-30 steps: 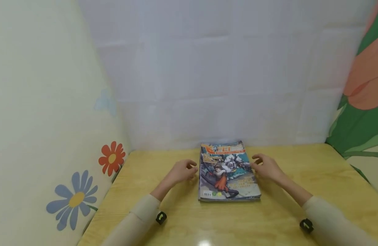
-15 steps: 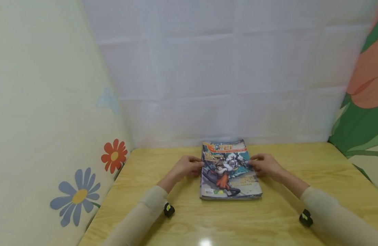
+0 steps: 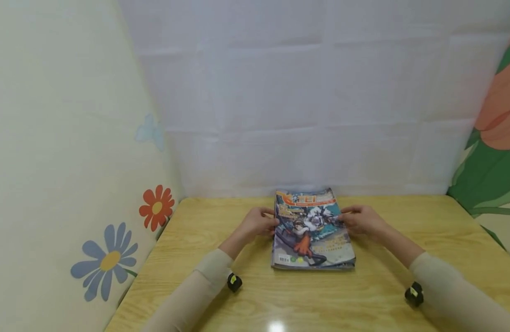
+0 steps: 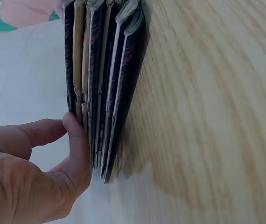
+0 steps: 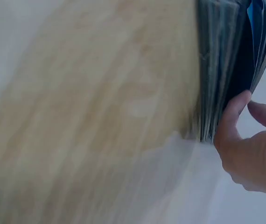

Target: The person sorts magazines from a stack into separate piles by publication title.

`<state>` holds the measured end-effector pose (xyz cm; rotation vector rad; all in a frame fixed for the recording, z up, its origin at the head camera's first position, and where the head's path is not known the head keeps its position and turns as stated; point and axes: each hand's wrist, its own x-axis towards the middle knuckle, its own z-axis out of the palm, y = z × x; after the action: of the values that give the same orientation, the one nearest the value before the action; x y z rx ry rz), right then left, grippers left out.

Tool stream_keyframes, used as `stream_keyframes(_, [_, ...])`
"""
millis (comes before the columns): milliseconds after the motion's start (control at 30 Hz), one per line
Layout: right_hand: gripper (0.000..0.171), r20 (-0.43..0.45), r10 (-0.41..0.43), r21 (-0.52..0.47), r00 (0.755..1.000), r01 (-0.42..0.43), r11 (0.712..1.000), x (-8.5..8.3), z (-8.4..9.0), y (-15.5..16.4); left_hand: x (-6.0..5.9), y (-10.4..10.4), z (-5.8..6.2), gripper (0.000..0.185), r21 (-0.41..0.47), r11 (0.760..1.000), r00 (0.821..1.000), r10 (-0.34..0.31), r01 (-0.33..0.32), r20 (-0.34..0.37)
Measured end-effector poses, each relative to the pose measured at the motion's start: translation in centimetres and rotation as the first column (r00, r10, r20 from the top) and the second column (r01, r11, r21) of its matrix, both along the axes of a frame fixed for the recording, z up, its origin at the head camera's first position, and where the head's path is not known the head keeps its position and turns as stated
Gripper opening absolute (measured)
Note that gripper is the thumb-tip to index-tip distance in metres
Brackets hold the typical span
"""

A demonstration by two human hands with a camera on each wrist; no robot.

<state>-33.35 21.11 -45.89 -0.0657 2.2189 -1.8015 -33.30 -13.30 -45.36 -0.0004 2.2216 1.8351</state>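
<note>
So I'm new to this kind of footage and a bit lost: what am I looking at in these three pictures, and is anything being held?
No machine here: a person wears three cameras. The wide picture comes from the head camera and looks down at a wooden table. On it lies a stack of magazines, an illustrated cover on top. The other two pictures come from cameras on the wrists, so each shows the stack's edge from very close.

The left hand touches the stack's left edge, its thumb pressed against the spines. The right hand touches the right edge, its thumb against the page edges. The stack lies flat on the table, between the two hands.
</note>
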Motion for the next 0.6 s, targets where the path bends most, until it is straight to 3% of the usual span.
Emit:
stream_keyframes(233, [0.062,0.096,0.115,-0.122,0.989,-0.103,0.987,-0.11,0.57,0.34,0.02,0.32,0.10,0.047,0.024,1.000,1.000,0.011,-0.011,0.010])
stream_keyframes(600, [0.058,0.061,0.163,-0.198,0.985,-0.148,0.969,-0.29,-0.28,0.70,-0.56,0.09,-0.42,0.047,0.088,0.996,1.000,-0.008,0.006,0.029])
